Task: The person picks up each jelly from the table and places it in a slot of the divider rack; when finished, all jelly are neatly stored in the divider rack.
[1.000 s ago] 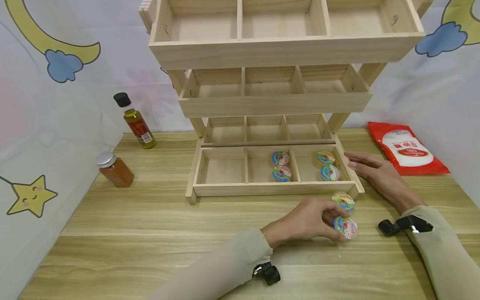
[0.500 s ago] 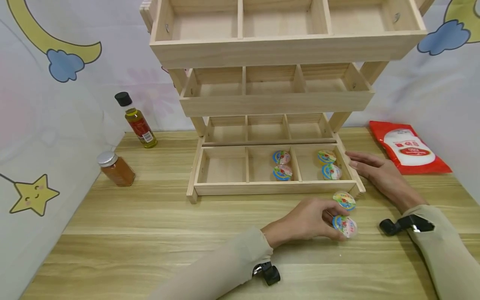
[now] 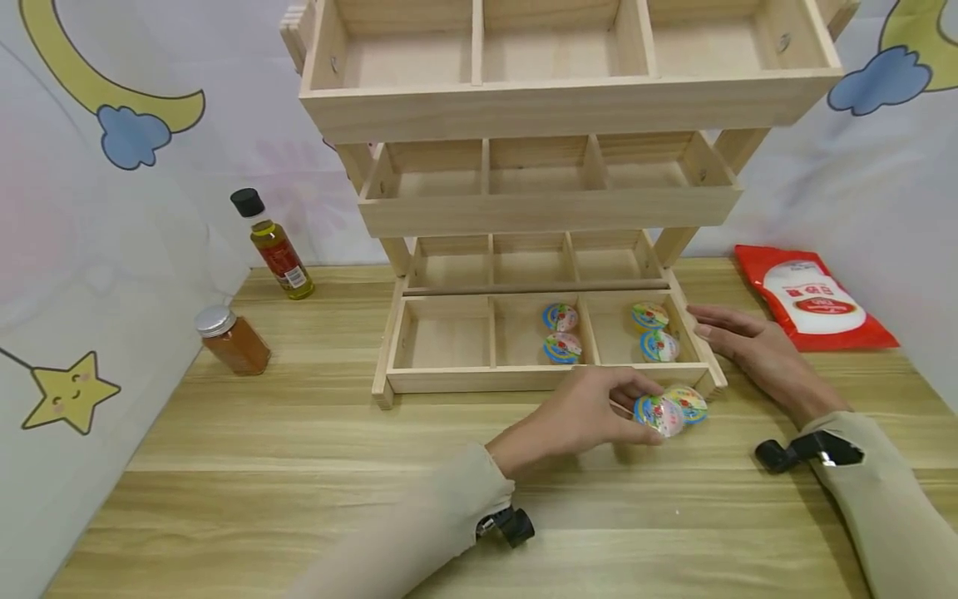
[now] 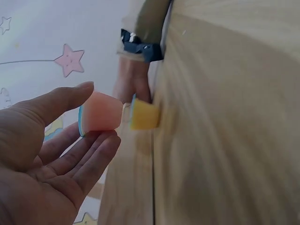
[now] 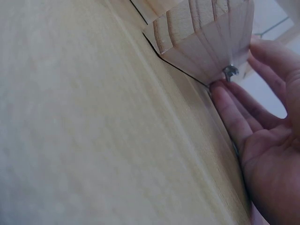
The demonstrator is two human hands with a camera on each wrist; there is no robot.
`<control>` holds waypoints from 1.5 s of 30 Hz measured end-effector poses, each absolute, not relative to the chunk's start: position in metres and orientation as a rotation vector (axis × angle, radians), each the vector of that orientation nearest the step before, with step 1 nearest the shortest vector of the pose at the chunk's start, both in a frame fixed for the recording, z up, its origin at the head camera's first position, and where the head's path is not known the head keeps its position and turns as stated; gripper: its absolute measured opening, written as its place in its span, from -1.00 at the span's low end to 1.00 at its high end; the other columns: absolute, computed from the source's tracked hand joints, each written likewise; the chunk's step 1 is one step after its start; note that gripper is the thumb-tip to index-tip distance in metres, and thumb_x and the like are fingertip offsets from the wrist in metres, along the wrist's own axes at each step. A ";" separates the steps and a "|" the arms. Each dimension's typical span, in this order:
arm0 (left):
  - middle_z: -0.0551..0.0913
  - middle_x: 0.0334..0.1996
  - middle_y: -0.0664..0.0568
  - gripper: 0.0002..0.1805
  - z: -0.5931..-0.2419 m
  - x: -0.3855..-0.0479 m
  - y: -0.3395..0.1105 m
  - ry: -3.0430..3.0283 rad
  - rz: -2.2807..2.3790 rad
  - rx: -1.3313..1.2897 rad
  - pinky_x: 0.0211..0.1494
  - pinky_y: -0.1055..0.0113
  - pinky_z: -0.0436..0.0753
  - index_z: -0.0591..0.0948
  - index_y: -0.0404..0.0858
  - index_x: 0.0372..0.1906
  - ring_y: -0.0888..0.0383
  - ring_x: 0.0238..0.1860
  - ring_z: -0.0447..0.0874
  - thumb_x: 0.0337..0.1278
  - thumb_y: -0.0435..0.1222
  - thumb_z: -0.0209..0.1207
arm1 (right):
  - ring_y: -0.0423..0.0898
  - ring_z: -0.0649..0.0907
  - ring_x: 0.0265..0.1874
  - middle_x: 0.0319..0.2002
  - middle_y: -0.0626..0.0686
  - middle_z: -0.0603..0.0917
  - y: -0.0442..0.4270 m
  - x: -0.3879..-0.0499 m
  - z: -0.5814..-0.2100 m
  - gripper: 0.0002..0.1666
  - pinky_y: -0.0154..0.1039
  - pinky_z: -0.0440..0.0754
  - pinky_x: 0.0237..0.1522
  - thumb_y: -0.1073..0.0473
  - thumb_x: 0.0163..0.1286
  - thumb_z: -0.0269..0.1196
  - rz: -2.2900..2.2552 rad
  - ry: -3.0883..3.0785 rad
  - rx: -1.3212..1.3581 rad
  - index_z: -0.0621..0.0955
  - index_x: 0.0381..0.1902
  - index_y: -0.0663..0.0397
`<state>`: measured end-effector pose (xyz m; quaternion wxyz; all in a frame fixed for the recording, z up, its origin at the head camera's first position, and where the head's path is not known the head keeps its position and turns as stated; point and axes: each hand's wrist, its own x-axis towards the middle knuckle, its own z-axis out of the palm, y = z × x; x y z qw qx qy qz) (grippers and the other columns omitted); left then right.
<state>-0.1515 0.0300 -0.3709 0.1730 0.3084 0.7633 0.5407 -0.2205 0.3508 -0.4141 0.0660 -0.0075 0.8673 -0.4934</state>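
Note:
Between thumb and fingers my left hand [image 3: 580, 412] pinches a jelly cup [image 3: 659, 416] with a printed lid; its pink body shows in the left wrist view. The cup is lifted in front of the wooden rack [image 3: 524, 381]. Just behind it, a yellow jelly cup [image 3: 690, 403] stands on the table by the rack's right front corner. My right hand [image 3: 763, 358] touches the outer right side of the rack with extended fingers, near a metal screw [image 5: 229, 72]. In the lowest tray, two jelly cups [image 3: 563, 349] sit in the middle compartment and two more cups [image 3: 659, 345] in the right one.
Higher tiers of the rack, such as the top tray [image 3: 569, 108], overhang the lowest tray. An oil bottle [image 3: 280, 254] and a brown jar with a silver lid [image 3: 234, 341] stand at left. A red and white bag [image 3: 816, 299] lies at right on the table [image 3: 262, 482].
My left hand has moved left and away from me with the pink jelly cup, which now partly overlaps the yellow one in the head view. The right hand stays at the rack's side.

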 end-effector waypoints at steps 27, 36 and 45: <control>0.79 -0.03 -0.09 -0.50 -0.342 -0.209 -0.102 2.540 1.679 0.548 0.08 0.16 0.74 0.72 -0.34 0.20 -0.01 0.01 0.77 0.15 -0.31 0.54 | -0.33 0.44 0.32 0.37 -0.24 0.55 0.352 -0.225 -0.416 -0.25 -0.56 0.46 0.12 -0.29 0.55 0.28 -1.516 2.610 -0.009 0.50 0.56 -0.17; 0.80 0.01 -0.09 -0.49 -0.347 -0.223 -0.130 2.625 1.710 0.418 0.04 0.21 0.75 0.73 -0.30 0.21 -0.02 0.01 0.79 0.14 -0.31 0.55 | -0.37 0.48 0.26 0.25 -0.40 0.61 0.351 -0.221 -0.417 -0.26 -0.55 0.49 0.10 -0.27 0.54 0.29 -1.542 2.609 -0.001 0.51 0.55 -0.13; 0.76 0.08 -0.19 -0.48 -0.350 -0.226 -0.139 2.577 1.713 0.343 0.03 0.25 0.75 0.69 -0.35 0.25 -0.09 0.07 0.77 0.19 -0.38 0.51 | -0.29 0.39 0.36 0.38 -0.23 0.54 0.351 -0.222 -0.416 -0.27 -0.56 0.44 0.13 -0.27 0.56 0.27 -1.522 2.612 -0.021 0.51 0.55 -0.15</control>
